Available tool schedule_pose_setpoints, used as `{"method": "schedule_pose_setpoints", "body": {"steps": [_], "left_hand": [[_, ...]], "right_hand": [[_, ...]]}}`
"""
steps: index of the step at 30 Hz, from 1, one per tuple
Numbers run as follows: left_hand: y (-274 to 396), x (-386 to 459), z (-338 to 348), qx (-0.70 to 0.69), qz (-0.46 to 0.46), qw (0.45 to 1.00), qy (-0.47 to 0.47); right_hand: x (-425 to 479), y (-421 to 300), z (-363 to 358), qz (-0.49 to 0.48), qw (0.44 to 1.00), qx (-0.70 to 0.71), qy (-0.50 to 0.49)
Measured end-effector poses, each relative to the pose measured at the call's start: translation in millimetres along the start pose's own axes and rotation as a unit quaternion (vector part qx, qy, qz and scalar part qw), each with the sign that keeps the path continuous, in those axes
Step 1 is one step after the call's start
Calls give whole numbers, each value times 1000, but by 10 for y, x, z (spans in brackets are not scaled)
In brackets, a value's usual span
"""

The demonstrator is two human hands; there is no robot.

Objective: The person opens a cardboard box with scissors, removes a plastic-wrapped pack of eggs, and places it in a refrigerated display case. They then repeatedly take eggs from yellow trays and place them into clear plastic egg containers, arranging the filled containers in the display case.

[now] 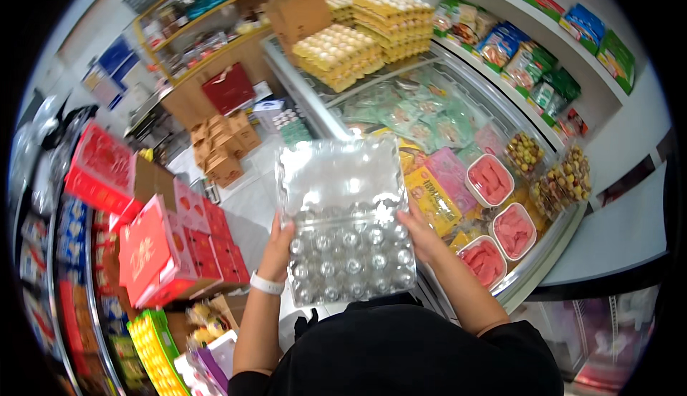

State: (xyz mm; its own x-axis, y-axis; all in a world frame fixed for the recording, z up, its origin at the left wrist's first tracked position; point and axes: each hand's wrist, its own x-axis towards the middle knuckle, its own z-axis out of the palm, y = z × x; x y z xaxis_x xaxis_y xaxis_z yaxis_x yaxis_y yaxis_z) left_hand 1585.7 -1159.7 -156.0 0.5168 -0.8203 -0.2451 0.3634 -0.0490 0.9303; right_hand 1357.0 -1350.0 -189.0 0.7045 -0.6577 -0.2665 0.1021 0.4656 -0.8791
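Observation:
A clear plastic egg carton (351, 254) spreads unfolded between my two hands, its lid (341, 178) tipped away from me and its rows of cups nearer my body. No eggs show in the cups. My left hand (278, 248) grips the carton's left edge near the hinge, with a white band around that wrist. On the opposite edge, my right hand (421, 232) holds it at about the same height. The fingers behind the plastic are partly hidden.
Ahead, egg trays (343, 55) are stacked on a glass-topped chest freezer (335, 119). White tubs of pink food (488, 178) and bagged fruit (561, 184) sit on its right part. Red gift boxes (172, 251) crowd my left; small brown cartons (223, 146) stand on the floor.

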Motion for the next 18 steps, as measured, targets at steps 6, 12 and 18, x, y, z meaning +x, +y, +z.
{"method": "schedule_pose_setpoints", "body": {"steps": [6, 12, 18], "left_hand": [[339, 2047, 596, 105, 70, 977, -173], [474, 3772, 1424, 183, 29, 943, -276], [256, 5237, 2178, 161, -57, 931, -322]], "right_hand": [[1037, -490, -508, -61, 986, 27, 155], [2013, -962, -1212, -86, 962, 51, 254], [2787, -1346, -1976, -111, 935, 101, 323]]}}
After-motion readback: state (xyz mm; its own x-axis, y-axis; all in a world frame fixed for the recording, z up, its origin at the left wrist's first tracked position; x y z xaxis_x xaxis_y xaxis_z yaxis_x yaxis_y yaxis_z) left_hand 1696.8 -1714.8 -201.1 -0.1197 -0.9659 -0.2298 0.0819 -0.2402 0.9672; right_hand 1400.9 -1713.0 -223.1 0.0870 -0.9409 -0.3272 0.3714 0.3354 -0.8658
